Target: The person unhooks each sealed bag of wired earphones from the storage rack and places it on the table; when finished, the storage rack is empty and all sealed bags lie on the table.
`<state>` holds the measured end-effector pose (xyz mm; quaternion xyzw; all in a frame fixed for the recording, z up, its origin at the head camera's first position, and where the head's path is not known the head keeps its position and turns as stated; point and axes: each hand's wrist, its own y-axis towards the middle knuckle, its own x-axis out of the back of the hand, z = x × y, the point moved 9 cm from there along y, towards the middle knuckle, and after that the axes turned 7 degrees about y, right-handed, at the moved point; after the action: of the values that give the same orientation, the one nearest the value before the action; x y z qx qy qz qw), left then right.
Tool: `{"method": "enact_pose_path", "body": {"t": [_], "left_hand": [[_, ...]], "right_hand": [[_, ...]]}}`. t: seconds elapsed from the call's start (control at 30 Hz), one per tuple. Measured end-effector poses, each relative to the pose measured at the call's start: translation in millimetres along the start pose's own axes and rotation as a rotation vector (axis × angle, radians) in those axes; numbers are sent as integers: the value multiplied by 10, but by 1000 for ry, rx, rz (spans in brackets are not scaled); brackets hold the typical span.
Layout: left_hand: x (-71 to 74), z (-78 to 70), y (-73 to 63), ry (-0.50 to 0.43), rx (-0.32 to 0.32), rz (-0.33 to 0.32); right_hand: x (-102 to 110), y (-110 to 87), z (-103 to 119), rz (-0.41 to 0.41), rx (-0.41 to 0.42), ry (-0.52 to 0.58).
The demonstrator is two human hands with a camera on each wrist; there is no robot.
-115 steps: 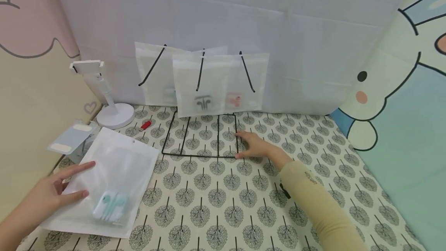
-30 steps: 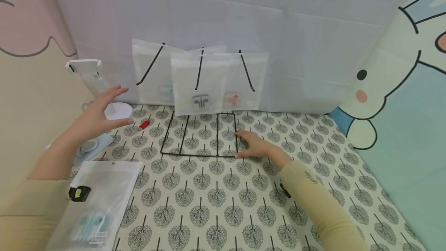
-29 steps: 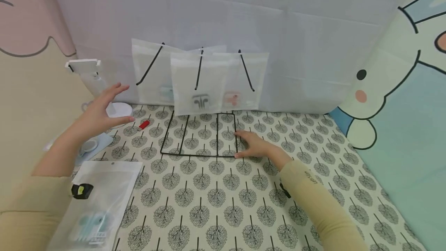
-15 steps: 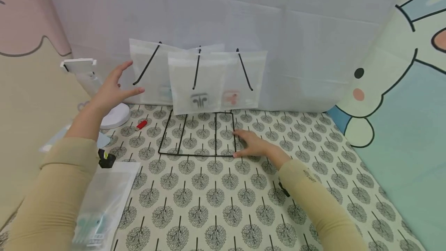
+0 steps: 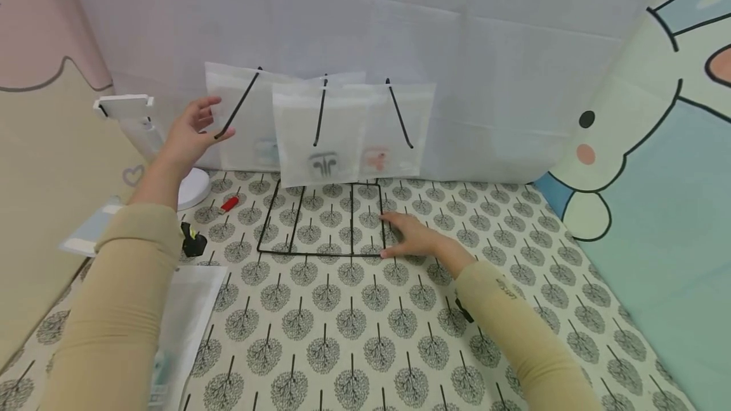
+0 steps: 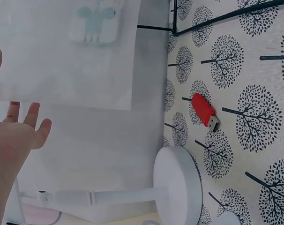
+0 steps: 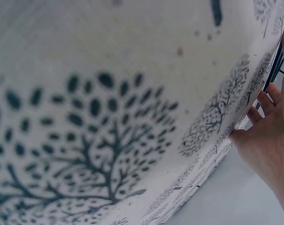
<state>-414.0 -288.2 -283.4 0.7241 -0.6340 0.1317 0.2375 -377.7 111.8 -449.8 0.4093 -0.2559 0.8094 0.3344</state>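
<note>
My left hand (image 5: 191,132) is raised at the left edge of a frosted bag (image 5: 240,119) hanging on the left hook of a black wire rack (image 5: 320,254). Its thumb and fingers are apart, near that hook's end; whether they touch the bag cannot be told. Pale blue earphones (image 6: 97,21) show through this bag in the left wrist view. My right hand (image 5: 414,236) rests at the right rod of the rack's base, thumb at the front corner. In front hang bags with black earphones (image 5: 324,163) and pink earphones (image 5: 377,158).
Another frosted bag (image 5: 191,309) lies on the tree-print cloth, partly under my left sleeve. A white stand (image 5: 194,189), a red USB stick (image 5: 230,205) and a light-blue flat-topped object (image 5: 91,227) are at the left. A white curtain (image 5: 485,94) hangs behind the rack.
My left hand has let go of the bag on the table and risen forward and right to the hanging left bag. The right hand has stayed at the rack's base.
</note>
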Motion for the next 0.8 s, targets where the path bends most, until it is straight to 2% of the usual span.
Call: {"method": "enact_pose_path", "body": {"t": [0.1, 0.23, 0.43, 0.57, 0.67, 0.8], "left_hand": [[-5, 20, -9, -9, -7, -5], [-53, 71, -55, 4, -11, 21], [-151, 145, -148, 99, -41, 56], [-176, 133, -189, 185, -88, 43], [-185, 118, -218, 236, -100, 30], [-193, 86, -265, 260, -128, 19]], "right_hand": [[5, 7, 6, -2, 8, -2], [3, 8, -1, 0, 1, -7], [-2, -7, -10, 3, -3, 0], [1, -2, -26, 0, -1, -8], [8, 1, -47, -9, 2, -21], [9, -4, -59, -10, 9, -22]]}}
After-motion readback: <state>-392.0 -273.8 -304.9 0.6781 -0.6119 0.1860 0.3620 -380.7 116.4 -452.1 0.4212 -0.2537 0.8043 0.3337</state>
